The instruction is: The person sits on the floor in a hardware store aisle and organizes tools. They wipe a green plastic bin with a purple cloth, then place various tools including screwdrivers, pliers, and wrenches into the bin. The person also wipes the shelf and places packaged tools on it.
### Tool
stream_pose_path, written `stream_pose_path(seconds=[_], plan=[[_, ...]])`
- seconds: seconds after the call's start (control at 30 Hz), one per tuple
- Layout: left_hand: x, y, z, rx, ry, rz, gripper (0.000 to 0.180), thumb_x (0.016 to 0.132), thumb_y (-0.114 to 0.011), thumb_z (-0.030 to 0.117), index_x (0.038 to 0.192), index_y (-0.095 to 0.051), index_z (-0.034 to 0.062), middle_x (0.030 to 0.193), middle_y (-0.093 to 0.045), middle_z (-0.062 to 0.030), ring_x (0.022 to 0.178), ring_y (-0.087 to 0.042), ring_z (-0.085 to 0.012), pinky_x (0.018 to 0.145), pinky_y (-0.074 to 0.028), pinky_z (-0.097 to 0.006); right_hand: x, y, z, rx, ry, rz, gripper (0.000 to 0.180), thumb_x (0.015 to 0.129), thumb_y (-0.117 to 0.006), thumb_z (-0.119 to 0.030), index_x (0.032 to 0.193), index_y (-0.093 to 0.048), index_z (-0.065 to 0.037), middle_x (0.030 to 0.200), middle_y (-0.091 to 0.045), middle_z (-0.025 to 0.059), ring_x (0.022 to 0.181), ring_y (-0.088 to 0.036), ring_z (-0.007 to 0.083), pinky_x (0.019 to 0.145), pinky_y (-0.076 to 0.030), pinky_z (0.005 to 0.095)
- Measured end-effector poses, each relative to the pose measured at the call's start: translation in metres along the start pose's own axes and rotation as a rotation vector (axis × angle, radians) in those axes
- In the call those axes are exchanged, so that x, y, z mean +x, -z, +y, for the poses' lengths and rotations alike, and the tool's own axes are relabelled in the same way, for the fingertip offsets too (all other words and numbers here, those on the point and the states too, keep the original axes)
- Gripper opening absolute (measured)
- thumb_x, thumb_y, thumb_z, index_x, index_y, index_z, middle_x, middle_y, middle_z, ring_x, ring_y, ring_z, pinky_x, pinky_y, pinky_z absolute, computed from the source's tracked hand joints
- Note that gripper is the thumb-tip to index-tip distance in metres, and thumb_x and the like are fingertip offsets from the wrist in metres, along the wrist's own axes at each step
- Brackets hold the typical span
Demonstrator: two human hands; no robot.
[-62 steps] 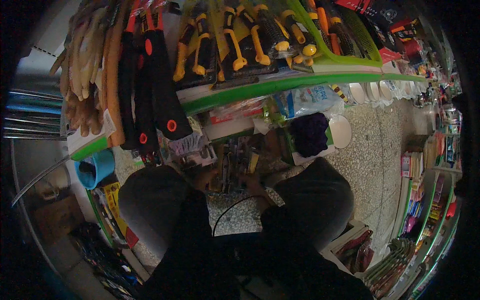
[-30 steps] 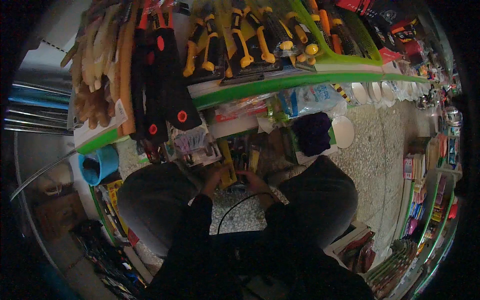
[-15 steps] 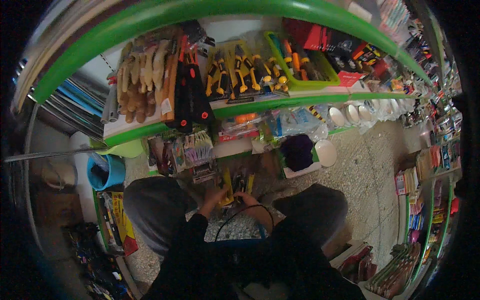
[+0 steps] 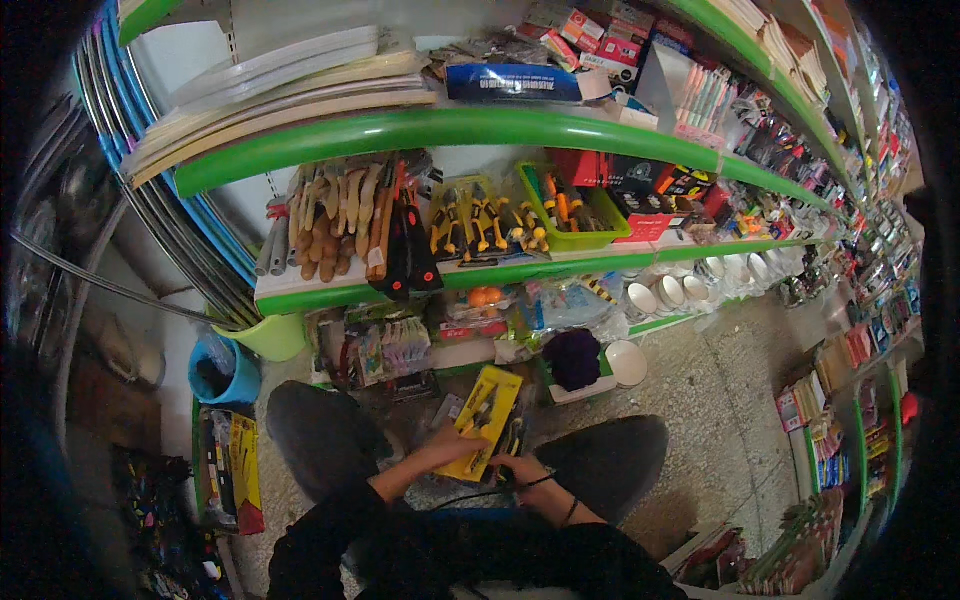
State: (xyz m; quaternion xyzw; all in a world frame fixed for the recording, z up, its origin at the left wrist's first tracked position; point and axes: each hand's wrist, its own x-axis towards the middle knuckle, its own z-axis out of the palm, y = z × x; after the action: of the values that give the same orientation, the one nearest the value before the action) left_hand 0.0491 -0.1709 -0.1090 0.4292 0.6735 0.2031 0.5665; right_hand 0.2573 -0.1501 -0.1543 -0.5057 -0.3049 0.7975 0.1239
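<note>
Between my knees, my left hand [image 4: 452, 446] is closed on the edge of a flat yellow package [image 4: 497, 392], which stands tilted and shows a dark and silver tool shape on its front. Close on its right is a dark package [image 4: 515, 428] with a pale, plier-like shape. My right hand [image 4: 524, 470] is closed at the lower end of this dark package. Its fingertips are small and partly hidden, and a dark band circles the wrist. By my left knee, a grey packet [image 4: 448, 408] lies beside the yellow package.
A green-edged shelf [image 4: 480, 262] ahead carries wooden handles [image 4: 335, 215], yellow-black tools [image 4: 470, 222] and a lime basket [image 4: 570, 240]. Below lie bagged goods, a dark purple bundle [image 4: 573, 358] and white dishes [image 4: 627, 362]. A blue bucket [image 4: 225, 370] stands left.
The view has tilted up, showing the higher shelf. The yellow package has come up out of the low, dark area between my knees, and its front now shows.
</note>
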Motion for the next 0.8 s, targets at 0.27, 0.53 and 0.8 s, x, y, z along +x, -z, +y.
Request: stream_pose_path(seconds=[0.27, 0.53, 0.8], plan=[[-0.013, 0.032, 0.107, -0.398, -0.622, 0.338, 0.076, 0.067, -0.074, 0.033, 0.119, -0.032, -0.0050, 0.101, -0.058, -0.0143, 0.090, -0.059, -0.0233, 0.078, -0.047, -0.034, -0.104, -0.040, -0.165, -0.480, 0.561, 0.070, 0.026, 0.072, -0.067, -0.013, 0.092, -0.061, 0.002, 0.086, -0.065, 0.0079, 0.076, -0.060, 0.0146, 0.068, -0.048, 0.0292], [-0.009, 0.119, 0.217, -0.672, -0.566, 0.480, 0.053, 0.072, -0.070, 0.024, 0.110, -0.045, -0.0038, 0.097, -0.059, -0.0107, 0.086, -0.060, -0.0183, 0.070, -0.049, -0.031, -0.078, -0.081, -0.317, -0.503, 0.850, 0.054, 0.035, 0.068, -0.064, -0.010, 0.099, -0.056, 0.004, 0.087, -0.062, 0.0070, 0.076, -0.058, 0.0148, 0.068, -0.046, 0.0277], [0.047, 0.177, 0.250, -0.671, -0.562, 0.532, 0.047, 0.075, -0.067, 0.032, 0.101, -0.053, -0.0043, 0.087, -0.060, -0.0103, 0.073, -0.061, -0.0176, 0.061, -0.049, -0.030, 0.032, -0.078, -0.424, -0.837, 1.103, 0.317, 0.042, 0.063, -0.068, -0.021, 0.092, -0.057, 0.007, 0.083, -0.060, 0.0138, 0.073, -0.057, 0.0201, 0.065, -0.045, 0.0316]])
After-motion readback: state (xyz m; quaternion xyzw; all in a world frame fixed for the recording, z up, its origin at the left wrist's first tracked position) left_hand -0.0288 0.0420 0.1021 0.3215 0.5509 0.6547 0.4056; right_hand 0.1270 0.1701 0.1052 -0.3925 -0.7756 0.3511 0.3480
